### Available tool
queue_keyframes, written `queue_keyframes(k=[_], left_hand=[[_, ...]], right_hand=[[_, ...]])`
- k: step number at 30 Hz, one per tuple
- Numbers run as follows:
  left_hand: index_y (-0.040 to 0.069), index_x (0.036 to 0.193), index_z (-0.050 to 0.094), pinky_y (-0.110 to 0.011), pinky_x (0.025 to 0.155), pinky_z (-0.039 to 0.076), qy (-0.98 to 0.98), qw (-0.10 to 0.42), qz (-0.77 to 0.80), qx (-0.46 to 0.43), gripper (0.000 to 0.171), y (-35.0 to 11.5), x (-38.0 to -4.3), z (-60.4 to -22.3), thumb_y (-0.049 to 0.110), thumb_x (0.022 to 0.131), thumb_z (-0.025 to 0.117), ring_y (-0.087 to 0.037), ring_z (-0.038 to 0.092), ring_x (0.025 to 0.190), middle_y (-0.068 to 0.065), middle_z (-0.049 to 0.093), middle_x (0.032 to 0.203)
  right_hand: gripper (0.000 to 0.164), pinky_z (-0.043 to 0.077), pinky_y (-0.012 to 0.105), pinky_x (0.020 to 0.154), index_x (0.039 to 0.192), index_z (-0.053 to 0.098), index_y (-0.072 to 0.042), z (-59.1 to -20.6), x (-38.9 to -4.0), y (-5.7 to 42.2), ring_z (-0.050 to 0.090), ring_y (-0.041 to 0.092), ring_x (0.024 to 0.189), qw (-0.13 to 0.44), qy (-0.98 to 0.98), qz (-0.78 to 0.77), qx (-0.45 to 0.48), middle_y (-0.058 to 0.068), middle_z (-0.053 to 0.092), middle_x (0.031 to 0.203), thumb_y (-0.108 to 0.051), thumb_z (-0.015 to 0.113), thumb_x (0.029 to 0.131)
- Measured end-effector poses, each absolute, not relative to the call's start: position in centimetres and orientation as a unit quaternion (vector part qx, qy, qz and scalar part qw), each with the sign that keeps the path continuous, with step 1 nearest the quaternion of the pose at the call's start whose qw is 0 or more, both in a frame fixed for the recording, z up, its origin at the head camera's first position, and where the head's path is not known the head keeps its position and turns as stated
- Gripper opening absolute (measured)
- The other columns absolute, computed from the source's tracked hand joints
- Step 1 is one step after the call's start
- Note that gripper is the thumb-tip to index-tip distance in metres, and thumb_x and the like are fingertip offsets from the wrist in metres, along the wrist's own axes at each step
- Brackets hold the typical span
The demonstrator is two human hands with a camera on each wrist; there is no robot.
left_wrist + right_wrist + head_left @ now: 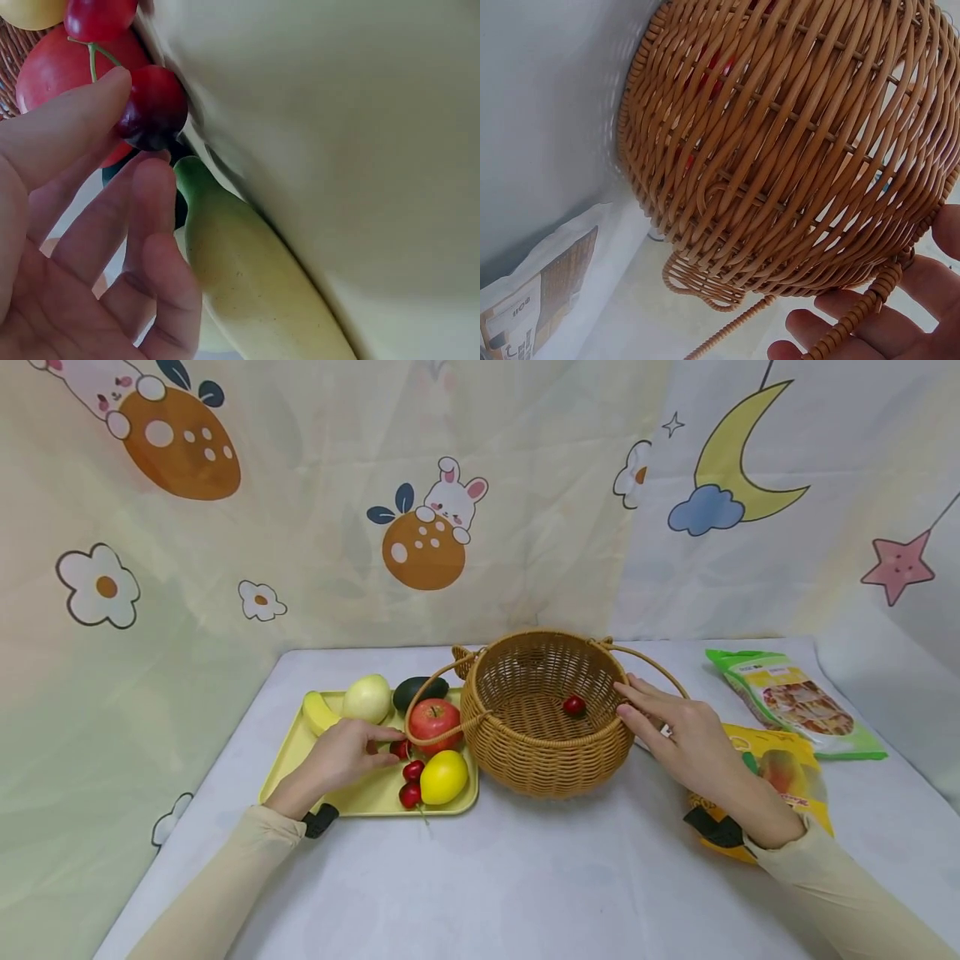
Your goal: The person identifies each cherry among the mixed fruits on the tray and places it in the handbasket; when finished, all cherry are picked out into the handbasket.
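Where the left hand (341, 756) is placed, left of the basket, a dark cherry (157, 112) appears to be pinched between thumb and fingertips; the remaining fingers are bent and set apart. The right hand (684, 731) is laid on the right rim of the wicker basket (551, 762), its fingers slightly spread beside the handle's base — presumably so that the basket is steadied. Within the basket, a single cherry (574, 706) is noted.

Immediately left of the basket, a yellow tray (363, 802) is positioned, apparently for easy reach, and is loaded with an apple (435, 720), a lemon (444, 777), a banana (320, 713) and other fruit. The left handle is lowered over the apple. Right of the basket, two packets (802, 702) are laid down.

The table (540, 877) is covered in white; behind the basket, a backdrop (525, 543) is hung — printed with rabbits, flowers and a moon.
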State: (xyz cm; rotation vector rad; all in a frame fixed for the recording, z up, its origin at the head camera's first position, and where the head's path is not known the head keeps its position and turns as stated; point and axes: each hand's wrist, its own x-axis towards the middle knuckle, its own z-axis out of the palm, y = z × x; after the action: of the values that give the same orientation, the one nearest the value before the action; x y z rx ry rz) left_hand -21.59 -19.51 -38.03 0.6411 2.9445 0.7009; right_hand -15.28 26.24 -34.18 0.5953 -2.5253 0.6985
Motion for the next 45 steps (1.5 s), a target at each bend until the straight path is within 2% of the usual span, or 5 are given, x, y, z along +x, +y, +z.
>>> queue_keyframes(k=[4, 11, 27, 37, 45], left_hand=[[0.019, 0.119, 0.079, -0.024, 0.052, 0.028, 0.956, 0.036, 0.21, 0.202, 0.033, -19.3, -21.8, -37.9, 0.023, 0.087, 0.083, -0.011, 0.037, 0.052, -0.002, 0.075, 0.075], [0.017, 0.117, 0.08, -0.026, 0.053, 0.028, 0.96, 0.046, 0.187, 0.204, 0.03, -18.8, -21.9, -37.3, 0.02, 0.087, 0.082, -0.012, 0.036, 0.054, -0.006, 0.08, 0.108], [0.018, 0.116, 0.08, -0.028, 0.057, 0.032, 0.959, 0.072, 0.19, 0.196, 0.031, -18.4, -22.2, -36.9, 0.021, 0.085, 0.084, -0.014, 0.046, 0.064, -0.004, 0.08, 0.111], [0.019, 0.116, 0.08, -0.028, 0.055, 0.028, 0.96, 0.069, 0.197, 0.187, 0.031, -18.4, -22.2, -36.8, 0.02, 0.085, 0.083, -0.015, 0.039, 0.059, -0.004, 0.08, 0.106], [0.018, 0.116, 0.08, -0.027, 0.053, 0.027, 0.961, 0.066, 0.193, 0.19, 0.031, -18.3, -22.0, -37.0, 0.02, 0.086, 0.083, -0.014, 0.037, 0.055, -0.002, 0.081, 0.097]], right_hand=[[0.042, 0.028, 0.022, 0.045, 0.142, 0.062, -0.009, -34.1, -15.3, 26.2, 0.023, -0.001, 0.039, 0.228, -0.915, 0.253, 0.216, 0.021, 0.057, 0.147, -0.023, 0.064, 0.103], [0.042, 0.028, 0.022, 0.044, 0.142, 0.062, -0.009, -34.1, -15.3, 26.2, 0.021, -0.002, 0.04, 0.229, -0.914, 0.254, 0.22, 0.021, 0.058, 0.146, -0.022, 0.064, 0.102], [0.042, 0.028, 0.022, 0.044, 0.143, 0.061, -0.01, -34.2, -15.3, 26.3, 0.024, -0.001, 0.038, 0.225, -0.915, 0.254, 0.217, 0.02, 0.057, 0.148, -0.023, 0.063, 0.103], [0.042, 0.028, 0.022, 0.043, 0.143, 0.061, -0.009, -34.2, -15.4, 26.2, 0.023, -0.001, 0.038, 0.226, -0.914, 0.256, 0.217, 0.021, 0.057, 0.147, -0.023, 0.063, 0.103], [0.042, 0.029, 0.023, 0.045, 0.143, 0.061, -0.009, -34.2, -15.3, 26.3, 0.034, -0.001, 0.04, 0.222, -0.915, 0.259, 0.215, 0.022, 0.057, 0.146, -0.023, 0.062, 0.104]])
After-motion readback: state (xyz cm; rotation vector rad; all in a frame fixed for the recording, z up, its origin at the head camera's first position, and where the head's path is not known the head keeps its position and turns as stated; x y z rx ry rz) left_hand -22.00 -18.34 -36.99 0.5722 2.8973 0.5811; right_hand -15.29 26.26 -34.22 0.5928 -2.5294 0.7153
